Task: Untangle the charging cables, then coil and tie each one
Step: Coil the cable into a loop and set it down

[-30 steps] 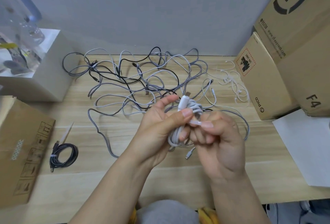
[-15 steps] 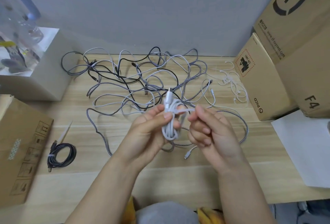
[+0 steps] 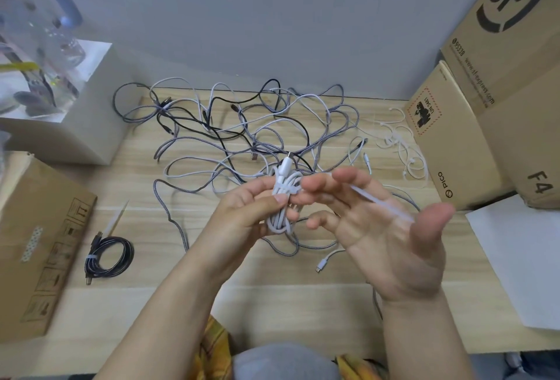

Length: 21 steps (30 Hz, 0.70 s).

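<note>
Head view, frame centre: left hand pinches coiled white charging cable; right hand, fingers spread, draws translucent zip tie. Step judged: tying; next, cinching tight.

A: What does the left hand hold?
B: It grips a coiled white cable; a white tie runs from it across the right hand, whose fingers are spread.
A: And beyond?
B: A tangle of cables on the wooden table.
</note>
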### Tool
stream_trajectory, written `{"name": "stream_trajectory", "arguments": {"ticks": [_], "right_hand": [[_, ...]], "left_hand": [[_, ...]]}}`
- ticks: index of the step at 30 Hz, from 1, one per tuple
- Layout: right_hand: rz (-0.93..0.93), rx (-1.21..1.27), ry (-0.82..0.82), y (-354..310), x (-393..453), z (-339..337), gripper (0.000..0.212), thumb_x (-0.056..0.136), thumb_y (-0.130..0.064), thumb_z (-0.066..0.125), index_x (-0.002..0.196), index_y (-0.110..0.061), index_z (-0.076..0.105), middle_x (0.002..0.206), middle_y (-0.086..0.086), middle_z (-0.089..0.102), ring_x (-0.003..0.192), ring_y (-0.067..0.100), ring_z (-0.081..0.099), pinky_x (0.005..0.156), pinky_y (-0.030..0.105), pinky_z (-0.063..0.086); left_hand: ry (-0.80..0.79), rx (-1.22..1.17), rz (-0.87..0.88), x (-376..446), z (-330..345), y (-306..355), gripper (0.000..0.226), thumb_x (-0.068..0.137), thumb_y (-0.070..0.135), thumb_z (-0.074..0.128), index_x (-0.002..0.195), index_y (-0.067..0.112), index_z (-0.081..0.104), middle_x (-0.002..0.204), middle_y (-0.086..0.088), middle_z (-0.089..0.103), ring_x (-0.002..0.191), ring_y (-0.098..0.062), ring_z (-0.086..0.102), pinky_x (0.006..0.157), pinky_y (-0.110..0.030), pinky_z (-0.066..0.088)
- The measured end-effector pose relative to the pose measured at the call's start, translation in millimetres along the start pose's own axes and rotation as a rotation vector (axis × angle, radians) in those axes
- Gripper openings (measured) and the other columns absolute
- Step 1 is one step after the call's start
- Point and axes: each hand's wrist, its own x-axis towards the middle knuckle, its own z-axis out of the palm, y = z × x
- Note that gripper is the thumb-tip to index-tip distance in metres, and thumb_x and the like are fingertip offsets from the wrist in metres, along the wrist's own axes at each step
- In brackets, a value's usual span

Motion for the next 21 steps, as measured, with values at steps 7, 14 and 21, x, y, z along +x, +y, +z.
{"name": "stream_trajectory", "arguments": {"ticks": [7, 14, 21], "right_hand": [[-0.095, -0.044, 0.090, 3.2, 3.6, 3.2, 0.063, 0.076, -0.061, 0.056, 0.117, -0.013, 0.058, 0.111, 0.008, 0.063, 0.102, 0.022, 0.059, 0.081, 0.031, 0.050], [-0.163, -0.235, 0.203, 7.4, -0.6, 5.3, 0.030, 0.090, -0.039, 0.053, 0.108, -0.018, 0.063, 0.094, 0.001, 0.065, 0.084, 0.020, 0.062, 0.074, 0.027, 0.050], [-0.295, -0.463, 0.417, 3.8, 1.8, -0.1, 0.036, 0.082, -0.061, 0.051, 0.067, -0.033, 0.066, 0.080, -0.013, 0.059, 0.085, 0.014, 0.052, 0.078, 0.027, 0.043]], "left_hand": [[-0.002, 0.053, 0.011, 0.4, 4.2, 1.6, 0.032, 0.077, 0.020, 0.055, 0.105, 0.008, 0.062, 0.084, -0.004, 0.072, 0.070, -0.016, 0.063, 0.070, -0.027, 0.052], [-0.036, 0.061, 0.012, -1.4, 7.7, 1.8, 0.030, 0.075, 0.019, 0.052, 0.101, 0.007, 0.062, 0.069, 0.003, 0.068, 0.059, -0.009, 0.058, 0.059, -0.020, 0.048], [-0.038, 0.094, 0.009, -4.2, 7.8, -2.2, 0.035, 0.078, 0.019, 0.055, 0.108, 0.001, 0.060, 0.085, -0.010, 0.071, 0.063, -0.013, 0.061, 0.056, -0.021, 0.047]]}}
